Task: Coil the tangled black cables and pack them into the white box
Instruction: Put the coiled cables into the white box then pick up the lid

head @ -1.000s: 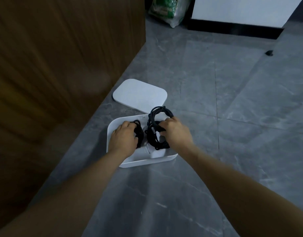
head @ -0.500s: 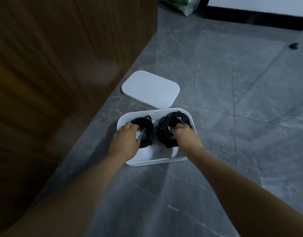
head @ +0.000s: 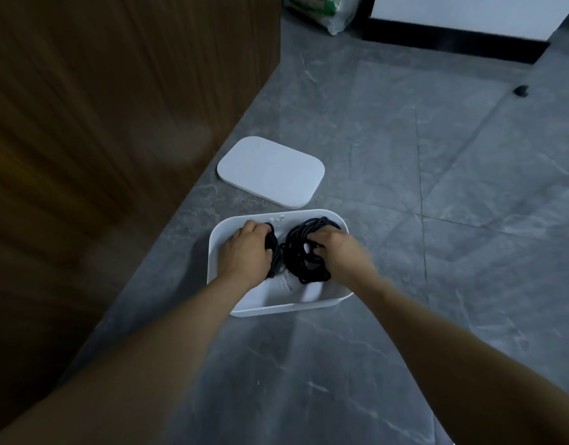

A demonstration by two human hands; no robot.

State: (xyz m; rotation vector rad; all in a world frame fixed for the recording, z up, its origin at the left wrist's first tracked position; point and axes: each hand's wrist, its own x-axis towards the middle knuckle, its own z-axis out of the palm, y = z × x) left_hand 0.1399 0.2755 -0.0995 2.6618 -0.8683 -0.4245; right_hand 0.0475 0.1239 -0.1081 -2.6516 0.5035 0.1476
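Note:
A white box [head: 286, 307] with rounded corners stands open on the grey floor. Two coils of black cable lie inside it. My left hand [head: 244, 252] covers most of the left coil [head: 273, 252], its fingers curled over it. My right hand [head: 341, 252] grips the larger right coil [head: 301, 255] from the right side, fingers hooked into its loops. Both hands are down inside the box. Something white lies on the box bottom [head: 286, 285] under the coils.
The box's flat white lid [head: 270, 171] lies on the floor just behind the box. A brown wooden cabinet [head: 116, 123] fills the left side. A green-and-white plastic bag [head: 325, 11] and a white unit with a black plinth [head: 453, 40] stand far back. A small dark object [head: 521, 90] lies far right.
The right coil was lowered from above the rim down into the box. Both hands have sunk deeper into the box and stay on their coils. The camera shifted.

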